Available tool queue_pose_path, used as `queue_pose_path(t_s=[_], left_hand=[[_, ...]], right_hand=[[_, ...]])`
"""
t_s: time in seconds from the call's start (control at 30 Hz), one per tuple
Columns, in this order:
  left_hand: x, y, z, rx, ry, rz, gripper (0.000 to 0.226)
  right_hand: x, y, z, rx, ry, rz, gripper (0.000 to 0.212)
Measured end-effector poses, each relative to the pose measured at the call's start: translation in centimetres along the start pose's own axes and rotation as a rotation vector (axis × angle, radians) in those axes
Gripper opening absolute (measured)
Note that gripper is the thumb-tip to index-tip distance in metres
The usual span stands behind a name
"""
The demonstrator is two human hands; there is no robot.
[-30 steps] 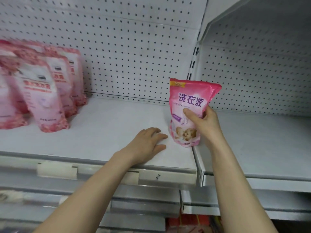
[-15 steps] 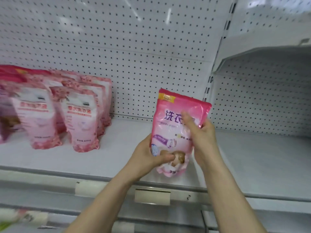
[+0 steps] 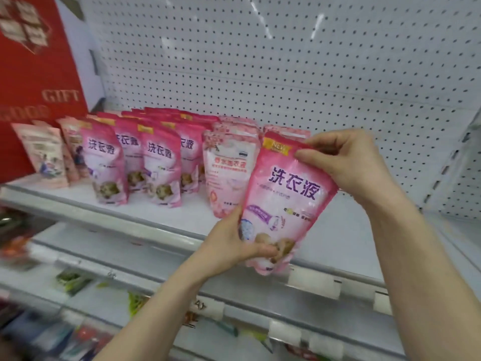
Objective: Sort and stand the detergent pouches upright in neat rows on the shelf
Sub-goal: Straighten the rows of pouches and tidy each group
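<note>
I hold a pink detergent pouch (image 3: 283, 201) with purple characters in the air in front of the white shelf (image 3: 166, 217). My left hand (image 3: 231, 243) grips its bottom left corner. My right hand (image 3: 346, 162) pinches its top right corner. The pouch tilts a little to the right. Behind it stand pale pink pouches (image 3: 229, 168) in rows. Further left, several matching bright pink pouches (image 3: 161, 165) stand upright in rows. At the far left are pale pouches with a different print (image 3: 44, 155).
A red gift box (image 3: 33, 74) stands at the shelf's left end. White pegboard (image 3: 260, 61) backs the shelf. Bare shelf surface (image 3: 351, 230) lies to the right of the rows. Price tag holders (image 3: 312, 282) line the front rail. Blurred goods sit on the lower shelf (image 3: 78, 280).
The pouch was lifted off the shelf and carried left toward the standing rows. My left hand left the shelf surface and took the pouch's bottom. The view swung left.
</note>
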State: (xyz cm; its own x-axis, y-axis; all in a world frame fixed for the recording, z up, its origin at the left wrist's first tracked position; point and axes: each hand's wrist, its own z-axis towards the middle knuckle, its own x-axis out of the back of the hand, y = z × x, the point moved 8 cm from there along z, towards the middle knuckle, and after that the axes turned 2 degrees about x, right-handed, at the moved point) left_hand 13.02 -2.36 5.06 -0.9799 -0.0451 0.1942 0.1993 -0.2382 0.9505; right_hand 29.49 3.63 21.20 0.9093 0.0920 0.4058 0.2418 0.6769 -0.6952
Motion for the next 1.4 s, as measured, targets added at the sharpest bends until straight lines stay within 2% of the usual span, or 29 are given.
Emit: queue_pose_path(t_s=[0.1, 0.23, 0.33, 0.43, 0.57, 0.73, 0.9, 1.07, 1.23, 1.33, 1.4], left_hand=[[6.5, 0.8, -1.2, -0.064, 0.063, 0.092, 0.071], [16.8, 3.3, -2.1, -0.195, 0.338, 0.293, 0.045], [23.6, 5.4, -2.2, -0.282, 0.548, 0.533, 0.037], [28.1, 7.0, -1.6, -0.33, 0.653, 0.815, 0.036], [31.8, 6.8, 0.2, -0.308, 0.607, 1.055, 0.041], [35.0, 6.2, 2.3, -0.356, 0.519, 1.149, 0.037], [37.7, 5.5, 4.1, -0.415, 0.412, 1.154, 0.034], [40.1, 5.0, 5.3, -0.449, 0.293, 1.112, 0.027], [41.1, 4.6, 6.0, -0.508, 0.281, 0.997, 0.015], [40.8, 4.7, 6.4, -0.549, 0.257, 0.976, 0.019], [40.5, 4.8, 6.8, -0.557, 0.22, 0.971, 0.027]], right_hand=[[-4.3, -1.7, 0.6, 0.026, 0.023, 0.023, 0.011], [-9.0, -3.3, 2.0, 0.112, -0.007, -0.034, 0.028], [-11.8, -3.6, 3.6, 0.146, -0.017, -0.057, 0.03], [-14.4, -3.4, 5.4, 0.165, -0.051, -0.044, 0.024], [-18.5, -3.6, 7.1, 0.197, -0.104, -0.021, 0.025], [-23.6, -4.1, 8.8, 0.215, -0.12, -0.022, 0.028], [-27.7, -4.5, 11.0, 0.172, -0.059, -0.139, 0.011], [-29.2, -4.7, 13.2, 0.107, -0.02, -0.27, 0.017], [-31.4, -4.3, 11.9, 0.098, -0.167, -0.428, 0.017], [-31.7, -4.8, 11.2, 0.107, -0.176, -0.462, 0.023], [-31.2, -5.4, 11.2, 0.107, -0.123, -0.423, 0.027]])
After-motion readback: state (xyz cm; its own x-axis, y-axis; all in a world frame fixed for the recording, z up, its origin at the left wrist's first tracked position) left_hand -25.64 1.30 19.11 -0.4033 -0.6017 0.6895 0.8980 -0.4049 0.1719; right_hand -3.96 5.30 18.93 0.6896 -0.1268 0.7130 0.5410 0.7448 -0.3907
